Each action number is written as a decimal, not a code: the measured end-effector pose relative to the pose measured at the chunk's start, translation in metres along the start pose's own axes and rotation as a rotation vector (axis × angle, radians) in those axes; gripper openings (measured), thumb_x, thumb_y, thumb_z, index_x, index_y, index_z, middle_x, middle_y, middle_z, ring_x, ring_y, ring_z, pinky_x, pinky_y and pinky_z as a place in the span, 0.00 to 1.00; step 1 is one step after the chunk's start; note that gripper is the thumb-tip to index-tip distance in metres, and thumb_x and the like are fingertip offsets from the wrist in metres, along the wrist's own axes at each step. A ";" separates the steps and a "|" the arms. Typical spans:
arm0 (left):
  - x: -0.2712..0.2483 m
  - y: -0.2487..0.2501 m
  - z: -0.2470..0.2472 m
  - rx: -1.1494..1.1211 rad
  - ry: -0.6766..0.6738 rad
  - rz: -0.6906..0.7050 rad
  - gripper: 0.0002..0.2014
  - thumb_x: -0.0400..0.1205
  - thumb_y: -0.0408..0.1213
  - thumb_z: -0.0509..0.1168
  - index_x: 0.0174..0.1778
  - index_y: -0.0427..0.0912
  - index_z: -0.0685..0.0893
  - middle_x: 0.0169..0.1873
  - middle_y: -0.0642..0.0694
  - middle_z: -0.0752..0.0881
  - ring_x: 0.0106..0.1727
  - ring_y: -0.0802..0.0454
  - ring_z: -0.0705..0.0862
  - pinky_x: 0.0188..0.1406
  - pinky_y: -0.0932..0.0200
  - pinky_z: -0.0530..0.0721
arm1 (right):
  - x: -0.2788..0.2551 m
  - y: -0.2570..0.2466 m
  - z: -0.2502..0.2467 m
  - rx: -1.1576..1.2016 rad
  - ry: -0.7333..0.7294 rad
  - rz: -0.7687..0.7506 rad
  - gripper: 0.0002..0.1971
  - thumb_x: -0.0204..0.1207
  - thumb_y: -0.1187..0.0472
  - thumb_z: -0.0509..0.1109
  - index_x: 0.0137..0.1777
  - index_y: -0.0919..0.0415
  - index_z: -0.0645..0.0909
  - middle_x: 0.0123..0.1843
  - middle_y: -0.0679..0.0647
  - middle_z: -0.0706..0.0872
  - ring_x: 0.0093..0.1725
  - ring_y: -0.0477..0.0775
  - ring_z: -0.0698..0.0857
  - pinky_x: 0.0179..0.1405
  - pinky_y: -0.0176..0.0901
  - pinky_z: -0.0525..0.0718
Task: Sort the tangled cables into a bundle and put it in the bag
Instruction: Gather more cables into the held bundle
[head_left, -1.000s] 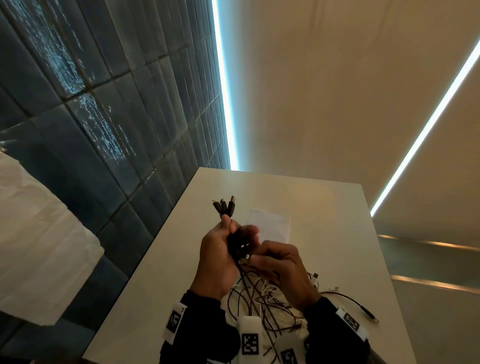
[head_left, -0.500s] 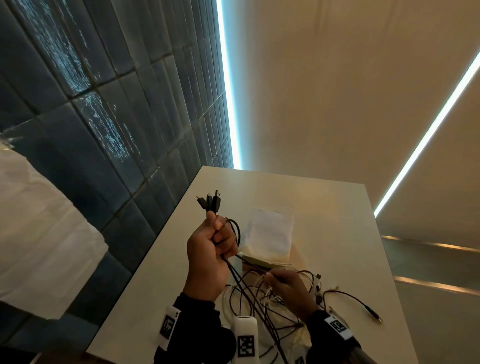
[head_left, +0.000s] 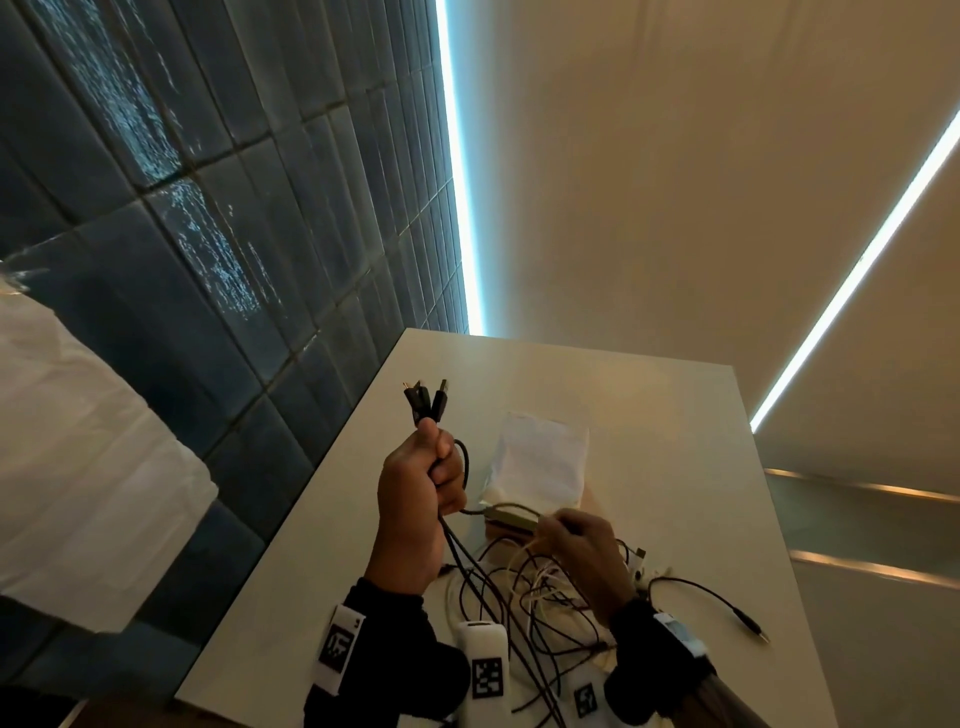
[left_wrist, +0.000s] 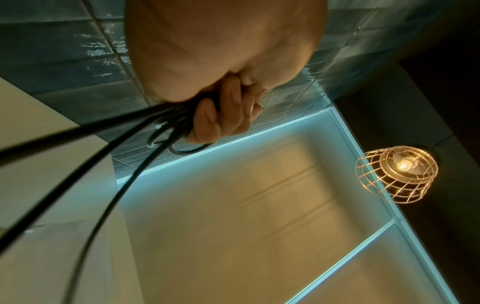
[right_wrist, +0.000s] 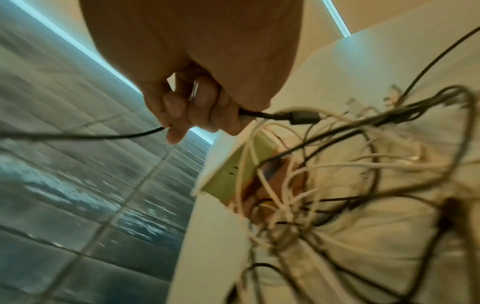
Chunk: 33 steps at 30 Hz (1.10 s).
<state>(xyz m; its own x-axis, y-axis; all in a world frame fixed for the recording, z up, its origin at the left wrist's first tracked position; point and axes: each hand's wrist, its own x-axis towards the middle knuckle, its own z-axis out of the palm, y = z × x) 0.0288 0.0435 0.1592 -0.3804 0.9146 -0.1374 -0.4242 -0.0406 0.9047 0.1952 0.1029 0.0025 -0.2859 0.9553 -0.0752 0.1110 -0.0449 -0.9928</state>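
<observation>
My left hand (head_left: 421, 483) is raised above the table and grips a bunch of black cables, with their plugs (head_left: 426, 400) sticking up out of the fist. In the left wrist view the curled fingers (left_wrist: 223, 115) wrap the black cables (left_wrist: 145, 131), which trail down. My right hand (head_left: 571, 540) is lower and grips one black cable (right_wrist: 124, 134) near its grey plug (right_wrist: 301, 118). That cable runs over to the left hand. Below lies a tangle of black and white cables (head_left: 530, 587) on the table. A white bag (head_left: 540, 462) lies flat just beyond the hands.
The white table (head_left: 675, 441) runs along a dark tiled wall (head_left: 208, 260) on the left. A loose black cable with a jack plug (head_left: 748, 623) lies at the right. A wire-cage lamp (left_wrist: 397, 172) hangs overhead. White cloth (head_left: 78, 441) is at the far left.
My hands have parted: the left one rose with the plug bunch, the right one dropped toward the tangle and drew one black cable out between them.
</observation>
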 end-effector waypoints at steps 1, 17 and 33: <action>0.001 -0.002 0.000 0.035 0.012 -0.005 0.19 0.90 0.43 0.50 0.32 0.42 0.70 0.20 0.51 0.65 0.18 0.58 0.57 0.19 0.62 0.52 | 0.000 -0.014 0.002 0.084 0.040 0.014 0.12 0.78 0.66 0.70 0.33 0.68 0.84 0.24 0.52 0.79 0.27 0.49 0.76 0.27 0.40 0.75; 0.002 -0.006 0.012 -0.229 -0.047 -0.103 0.19 0.89 0.45 0.51 0.32 0.43 0.70 0.24 0.48 0.68 0.24 0.52 0.65 0.28 0.56 0.70 | -0.020 -0.088 0.014 0.195 -0.332 -0.200 0.08 0.77 0.65 0.72 0.38 0.60 0.88 0.31 0.60 0.79 0.29 0.51 0.73 0.29 0.37 0.73; 0.002 -0.035 0.026 -0.049 -0.034 -0.165 0.19 0.90 0.43 0.50 0.32 0.42 0.69 0.21 0.50 0.63 0.21 0.54 0.61 0.23 0.58 0.67 | -0.056 -0.054 -0.048 -0.265 -0.245 -0.228 0.19 0.81 0.44 0.61 0.29 0.49 0.73 0.27 0.46 0.73 0.30 0.41 0.71 0.32 0.39 0.70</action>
<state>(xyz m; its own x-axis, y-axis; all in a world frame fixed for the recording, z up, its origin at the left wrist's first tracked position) 0.0638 0.0575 0.1376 -0.2748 0.9233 -0.2685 -0.5188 0.0927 0.8498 0.2515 0.0658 0.0644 -0.5459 0.8329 0.0914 0.2508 0.2665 -0.9306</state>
